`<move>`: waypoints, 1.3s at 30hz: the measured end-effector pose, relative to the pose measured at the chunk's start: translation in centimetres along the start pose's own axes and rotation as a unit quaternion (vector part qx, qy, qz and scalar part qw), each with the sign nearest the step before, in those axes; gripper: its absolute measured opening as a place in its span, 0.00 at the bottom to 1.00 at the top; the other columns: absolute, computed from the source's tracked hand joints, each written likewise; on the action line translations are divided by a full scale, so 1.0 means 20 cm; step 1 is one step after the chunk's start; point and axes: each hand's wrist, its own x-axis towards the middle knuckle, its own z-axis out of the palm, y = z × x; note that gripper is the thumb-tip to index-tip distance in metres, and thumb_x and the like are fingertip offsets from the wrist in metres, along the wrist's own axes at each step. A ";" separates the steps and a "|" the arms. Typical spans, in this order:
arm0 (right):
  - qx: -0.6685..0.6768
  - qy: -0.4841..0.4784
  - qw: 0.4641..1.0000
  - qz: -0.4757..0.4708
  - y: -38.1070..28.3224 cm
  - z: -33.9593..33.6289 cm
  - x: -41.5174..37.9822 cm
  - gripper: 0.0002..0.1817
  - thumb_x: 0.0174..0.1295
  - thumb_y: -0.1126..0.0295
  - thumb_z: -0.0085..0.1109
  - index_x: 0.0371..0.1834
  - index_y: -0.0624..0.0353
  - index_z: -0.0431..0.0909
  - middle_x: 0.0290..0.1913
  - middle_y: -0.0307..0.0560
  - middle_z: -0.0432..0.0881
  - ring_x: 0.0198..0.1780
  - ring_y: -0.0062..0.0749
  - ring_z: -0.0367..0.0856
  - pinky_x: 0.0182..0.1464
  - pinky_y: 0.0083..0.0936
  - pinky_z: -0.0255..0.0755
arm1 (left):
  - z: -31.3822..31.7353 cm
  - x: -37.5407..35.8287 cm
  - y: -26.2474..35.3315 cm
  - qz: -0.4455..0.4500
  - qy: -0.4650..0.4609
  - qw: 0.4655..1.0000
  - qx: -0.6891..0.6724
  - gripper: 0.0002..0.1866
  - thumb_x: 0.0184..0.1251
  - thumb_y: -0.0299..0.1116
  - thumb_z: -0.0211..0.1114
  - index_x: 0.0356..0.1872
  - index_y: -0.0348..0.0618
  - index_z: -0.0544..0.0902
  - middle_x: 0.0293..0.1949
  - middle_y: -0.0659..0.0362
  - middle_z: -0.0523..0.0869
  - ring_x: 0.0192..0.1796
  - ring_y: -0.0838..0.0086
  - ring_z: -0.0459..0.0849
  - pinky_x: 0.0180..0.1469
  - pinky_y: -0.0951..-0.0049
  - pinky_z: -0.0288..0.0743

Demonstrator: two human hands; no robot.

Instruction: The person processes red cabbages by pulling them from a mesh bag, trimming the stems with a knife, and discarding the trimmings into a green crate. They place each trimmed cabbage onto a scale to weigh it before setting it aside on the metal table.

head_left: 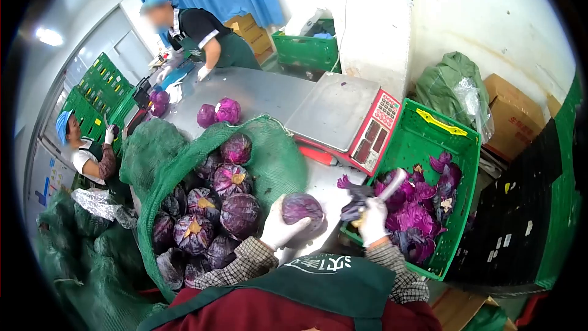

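Note:
My left hand (pixel 283 225), in a white glove, is wrapped round a purple cabbage (pixel 303 209) over the metal table. My right hand (pixel 372 224), also gloved, is closed on a knife (pixel 392 185) whose pale blade points up and to the right. Dark loose cabbage leaves (pixel 355 201) hang beside the fingers of my right hand, at the near left edge of a green crate (pixel 463 147). Purple leaf trimmings (pixel 416 217) lie inside the crate. Left of my left hand, a green mesh sack (pixel 282 162) lies open around several whole cabbages (pixel 239 214).
A red scale (pixel 334 110) stands beyond my hands, with an orange-red handled tool (pixel 317 155) beside it. Further back lie a few trimmed cabbages (pixel 227 111). Two co-workers, one across the table (pixel 223 46) and one at left (pixel 89 159), stand near stacked crates (pixel 104 89).

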 end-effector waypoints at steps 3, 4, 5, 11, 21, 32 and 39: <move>-0.023 0.028 0.986 -0.161 -0.16 -0.21 0.15 0.09 0.62 0.78 0.56 0.35 0.49 0.67 0.26 0.33 0.67 0.19 0.20 0.68 0.20 0.19 0.66 | -0.05 -0.01 -0.08 -0.050 0.032 0.992 -0.113 0.53 0.46 0.51 0.79 0.66 0.25 0.62 0.59 0.42 0.76 0.63 0.59 0.76 0.66 0.66 0.69; -0.095 0.008 0.973 -0.212 -0.27 -0.22 0.09 0.09 0.62 0.78 0.57 0.37 0.51 0.69 0.27 0.32 0.67 0.21 0.21 0.69 0.22 0.19 0.66 | -0.07 -0.02 -0.08 -0.071 0.037 0.985 -0.153 0.51 0.46 0.51 0.79 0.65 0.27 0.64 0.57 0.44 0.78 0.61 0.61 0.78 0.64 0.67 0.70; -0.227 0.032 0.949 -0.215 -0.33 -0.21 0.08 0.09 0.62 0.77 0.58 0.41 0.53 0.70 0.29 0.34 0.68 0.23 0.21 0.70 0.26 0.19 0.68 | -0.10 -0.02 -0.05 -0.071 0.017 0.987 -0.143 0.49 0.46 0.51 0.79 0.64 0.28 0.66 0.56 0.45 0.79 0.60 0.61 0.78 0.64 0.67 0.71; -0.485 -0.199 0.828 -0.200 -0.23 0.06 -0.25 0.11 0.67 0.74 0.57 0.50 0.62 0.73 0.37 0.39 0.76 0.38 0.23 0.75 0.43 0.22 0.73 | -0.10 -0.04 0.05 -0.011 0.018 0.997 -0.071 0.39 0.45 0.49 0.79 0.54 0.34 0.74 0.48 0.47 0.83 0.54 0.62 0.82 0.58 0.64 0.75; -0.680 -0.325 0.645 -0.126 0.14 0.02 -0.30 0.12 0.66 0.64 0.58 0.46 0.59 0.72 0.35 0.48 0.79 0.35 0.41 0.81 0.40 0.28 0.76 | -0.02 -0.08 0.13 -0.080 0.101 0.972 -0.196 0.37 0.48 0.38 0.79 0.57 0.34 0.70 0.51 0.51 0.81 0.55 0.68 0.81 0.60 0.67 0.74; -0.698 -0.371 0.554 -0.261 0.07 0.22 -0.28 0.10 0.68 0.65 0.49 0.36 0.61 0.68 0.25 0.62 0.78 0.27 0.58 0.80 0.29 0.45 0.75 | 0.03 -0.03 0.07 -0.060 0.101 0.943 -0.312 0.35 0.49 0.32 0.78 0.56 0.33 0.69 0.51 0.52 0.80 0.54 0.70 0.80 0.60 0.67 0.73; -0.799 -0.339 0.469 -0.165 0.11 0.32 -0.10 0.10 0.64 0.69 0.48 0.38 0.67 0.70 0.26 0.63 0.82 0.30 0.57 0.84 0.33 0.47 0.78 | 0.01 0.00 0.13 -0.056 0.039 0.958 -0.279 0.34 0.50 0.30 0.77 0.57 0.36 0.67 0.51 0.54 0.79 0.54 0.70 0.78 0.60 0.65 0.73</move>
